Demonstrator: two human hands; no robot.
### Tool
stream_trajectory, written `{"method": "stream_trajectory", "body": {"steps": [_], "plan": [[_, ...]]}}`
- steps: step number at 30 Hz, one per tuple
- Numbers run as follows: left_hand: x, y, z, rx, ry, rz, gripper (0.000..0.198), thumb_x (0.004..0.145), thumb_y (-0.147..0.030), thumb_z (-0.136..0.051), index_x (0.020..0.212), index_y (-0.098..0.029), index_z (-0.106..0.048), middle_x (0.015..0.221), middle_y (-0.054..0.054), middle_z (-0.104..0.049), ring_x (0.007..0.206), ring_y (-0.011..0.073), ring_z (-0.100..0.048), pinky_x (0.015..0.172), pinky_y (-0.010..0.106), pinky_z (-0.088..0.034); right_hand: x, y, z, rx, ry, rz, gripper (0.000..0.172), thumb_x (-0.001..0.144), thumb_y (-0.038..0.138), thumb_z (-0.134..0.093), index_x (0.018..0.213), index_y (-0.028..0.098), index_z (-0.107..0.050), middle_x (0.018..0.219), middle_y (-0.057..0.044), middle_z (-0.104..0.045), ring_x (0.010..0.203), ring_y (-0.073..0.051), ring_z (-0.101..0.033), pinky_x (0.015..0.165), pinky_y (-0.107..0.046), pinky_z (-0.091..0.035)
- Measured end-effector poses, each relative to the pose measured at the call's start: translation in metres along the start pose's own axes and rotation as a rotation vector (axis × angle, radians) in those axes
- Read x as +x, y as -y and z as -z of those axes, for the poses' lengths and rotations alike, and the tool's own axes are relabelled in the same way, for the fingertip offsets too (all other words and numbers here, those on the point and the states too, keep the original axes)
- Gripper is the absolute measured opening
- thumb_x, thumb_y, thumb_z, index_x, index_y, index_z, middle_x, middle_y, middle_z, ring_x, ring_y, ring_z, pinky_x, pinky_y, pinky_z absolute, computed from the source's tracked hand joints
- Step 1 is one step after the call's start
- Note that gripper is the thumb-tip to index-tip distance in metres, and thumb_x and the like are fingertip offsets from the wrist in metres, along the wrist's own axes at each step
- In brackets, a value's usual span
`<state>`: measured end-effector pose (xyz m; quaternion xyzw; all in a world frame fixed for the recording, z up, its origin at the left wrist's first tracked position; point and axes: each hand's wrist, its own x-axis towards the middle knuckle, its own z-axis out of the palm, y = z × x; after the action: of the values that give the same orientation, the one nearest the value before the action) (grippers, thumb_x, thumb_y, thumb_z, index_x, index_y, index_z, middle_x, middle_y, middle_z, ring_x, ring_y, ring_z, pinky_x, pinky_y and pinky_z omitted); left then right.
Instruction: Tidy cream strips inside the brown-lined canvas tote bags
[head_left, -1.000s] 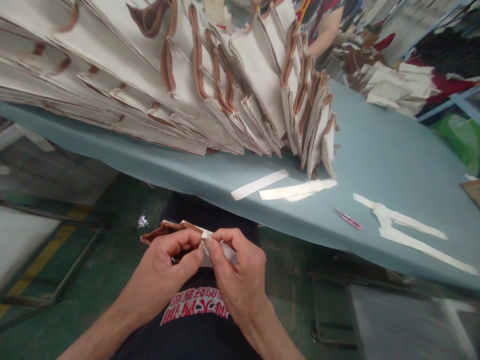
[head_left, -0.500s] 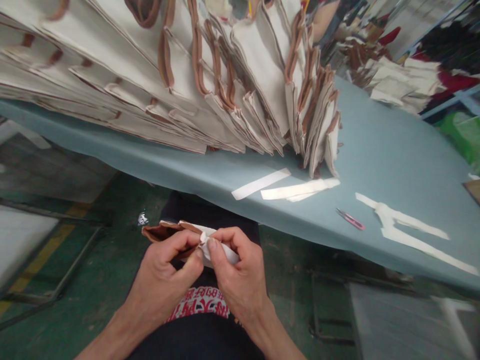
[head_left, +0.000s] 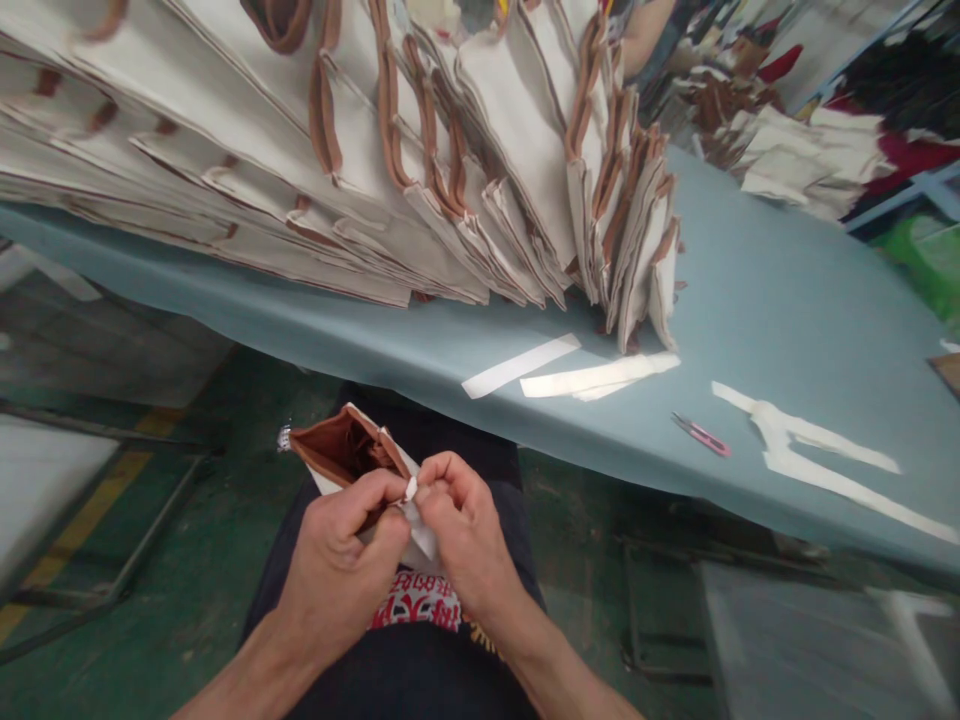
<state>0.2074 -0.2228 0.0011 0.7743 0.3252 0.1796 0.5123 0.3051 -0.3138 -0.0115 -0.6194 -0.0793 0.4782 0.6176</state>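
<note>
Both my hands are low in front of my lap, below the table edge. My left hand [head_left: 341, 555] and my right hand [head_left: 461, 530] pinch the rim of a small cream cloth bag [head_left: 352, 455] with a brown lining. The bag's mouth gapes open toward the upper left and shows the brown inside. The fingertips of both hands meet on a white corner of the cloth. Most of the bag's body is hidden behind my fingers.
A blue-grey table [head_left: 750, 300] runs across the view. On it leans a long fanned row of cream bags with brown handles [head_left: 420, 170]. White cloth strips [head_left: 521, 365], more strips [head_left: 810, 450] and small pink snips [head_left: 701, 435] lie near the front edge. Another person's arm [head_left: 645, 30] shows at the far side.
The bag has been turned and pulled open, so its brown inside now faces up. My hands have dropped slightly and drawn closer to my body.
</note>
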Motion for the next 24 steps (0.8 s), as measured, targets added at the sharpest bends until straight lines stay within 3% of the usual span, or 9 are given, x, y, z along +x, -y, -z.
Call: {"method": "stream_trajectory", "body": {"steps": [4,9,14,17,24], "plan": [[0.004,0.011,0.003,-0.151,0.101,0.132,0.019,0.079,-0.026,-0.055,0.067,-0.022,-0.068,0.061,-0.003,-0.062,0.056,0.0153,-0.053,0.054,0.025,-0.041,0.005,0.0,0.004,0.097,0.069,-0.083,0.024,0.071,0.04,-0.07,0.08,0.023,-0.055,0.061,0.009,-0.047,0.053,-0.009,-0.036,0.049,-0.02,-0.03],[0.021,0.027,0.013,-0.281,0.303,0.228,0.017,0.082,-0.033,-0.056,0.076,-0.022,-0.066,0.068,-0.003,-0.058,0.059,0.0159,-0.046,0.054,0.025,-0.038,0.013,-0.001,0.007,0.121,0.038,-0.069,0.027,0.071,0.04,-0.073,0.082,0.024,-0.055,0.06,0.01,-0.048,0.051,-0.009,-0.036,0.049,-0.02,-0.027],[0.024,0.029,0.018,-0.263,0.408,0.272,0.031,0.094,-0.048,-0.062,0.08,-0.02,-0.066,0.076,-0.002,-0.06,0.067,0.0163,-0.049,0.057,0.024,-0.039,0.015,-0.013,0.009,0.124,0.057,-0.078,0.028,0.072,0.041,-0.075,0.083,0.024,-0.056,0.062,0.009,-0.051,0.052,-0.009,-0.038,0.05,-0.02,-0.028],[0.021,0.03,0.017,-0.246,0.474,0.306,0.044,0.09,-0.06,-0.073,0.08,-0.017,-0.068,0.075,-0.001,-0.062,0.068,0.0162,-0.05,0.057,0.023,-0.039,0.013,-0.023,0.012,0.125,0.075,-0.101,0.035,0.073,0.046,-0.08,0.083,0.024,-0.055,0.06,0.009,-0.051,0.05,-0.009,-0.038,0.049,-0.02,-0.028],[0.018,0.04,0.014,-0.291,0.469,0.336,0.055,0.089,-0.071,-0.07,0.076,-0.018,-0.063,0.069,-0.003,-0.058,0.061,0.0131,-0.045,0.055,0.021,-0.037,-0.001,-0.031,0.017,0.114,0.123,-0.067,0.043,0.079,0.053,-0.085,0.094,0.023,-0.058,0.061,0.011,-0.051,0.049,-0.008,-0.037,0.049,-0.019,-0.032]]}}
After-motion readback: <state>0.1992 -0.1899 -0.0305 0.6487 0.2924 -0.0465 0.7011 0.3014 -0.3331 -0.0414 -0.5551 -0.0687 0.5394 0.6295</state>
